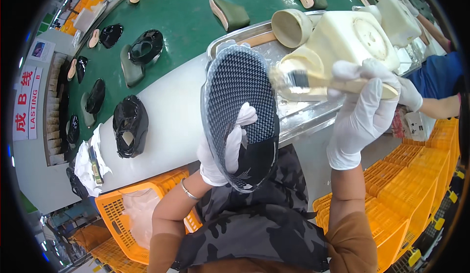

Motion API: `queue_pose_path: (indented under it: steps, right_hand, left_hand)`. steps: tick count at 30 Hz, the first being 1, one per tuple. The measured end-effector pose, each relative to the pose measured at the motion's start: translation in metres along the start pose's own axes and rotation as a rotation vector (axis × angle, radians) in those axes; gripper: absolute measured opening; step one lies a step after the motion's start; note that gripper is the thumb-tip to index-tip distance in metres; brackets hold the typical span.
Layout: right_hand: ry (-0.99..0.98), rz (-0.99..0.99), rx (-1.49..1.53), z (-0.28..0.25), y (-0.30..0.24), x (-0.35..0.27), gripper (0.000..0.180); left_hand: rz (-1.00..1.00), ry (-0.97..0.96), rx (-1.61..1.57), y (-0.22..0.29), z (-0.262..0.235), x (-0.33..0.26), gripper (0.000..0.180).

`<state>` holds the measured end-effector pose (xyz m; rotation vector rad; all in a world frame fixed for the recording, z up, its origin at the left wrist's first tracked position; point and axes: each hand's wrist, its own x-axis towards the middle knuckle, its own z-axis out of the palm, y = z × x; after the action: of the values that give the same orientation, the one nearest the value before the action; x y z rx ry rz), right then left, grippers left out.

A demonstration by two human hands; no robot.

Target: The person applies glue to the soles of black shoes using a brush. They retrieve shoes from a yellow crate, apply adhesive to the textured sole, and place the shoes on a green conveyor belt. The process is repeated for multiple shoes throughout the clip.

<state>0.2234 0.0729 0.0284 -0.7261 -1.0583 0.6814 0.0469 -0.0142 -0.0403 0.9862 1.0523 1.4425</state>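
My left hand [215, 160], in a white glove, grips a black shoe upper [245, 92] with its underside turned up toward me. That underside is covered in black-and-white woven material, and the thumb presses on it. In my gloved right hand [362, 114] is a flat brush [318, 80] with a wooden handle, its fingers closed around it. The bristles are at the upper's right edge; I cannot tell whether they touch. Just beyond the brush, a cut-open cream plastic jug [355, 35] lies in a metal tray [308, 128].
A beige cup [291, 28] stands in the tray. Another black shoe upper [131, 126] and a brush on white paper [94, 163] lie left. Green wedge soles [227, 12] dot the green belt [191, 28]. Orange crates [391, 175] flank me. A co-worker's gloved hand [410, 94] is right.
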Motion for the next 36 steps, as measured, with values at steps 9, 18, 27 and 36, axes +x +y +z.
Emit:
queue_pose_path:
  steps: [9, 18, 27, 36]
  right_hand:
    - [-0.317, 0.286, -0.185, -0.019, -0.012, -0.006, 0.019]
    - [-0.408, 0.072, -0.215, -0.009, -0.002, -0.010, 0.025]
    - [-0.337, -0.074, -0.131, 0.001, -0.004, -0.007, 0.022]
    - [-0.272, 0.416, -0.076, -0.004, -0.035, -0.012, 0.023]
  left_hand:
    - [0.329, -0.029, 0.655, -0.009, -0.016, 0.020, 0.029]
    - [-0.041, -0.048, 0.268, 0.019, -0.010, 0.026, 0.037]
    - [-0.169, -0.005, 0.249, 0.026, -0.003, 0.042, 0.029]
    - [-0.316, 0.094, 0.174, 0.033, -0.012, 0.049, 0.021]
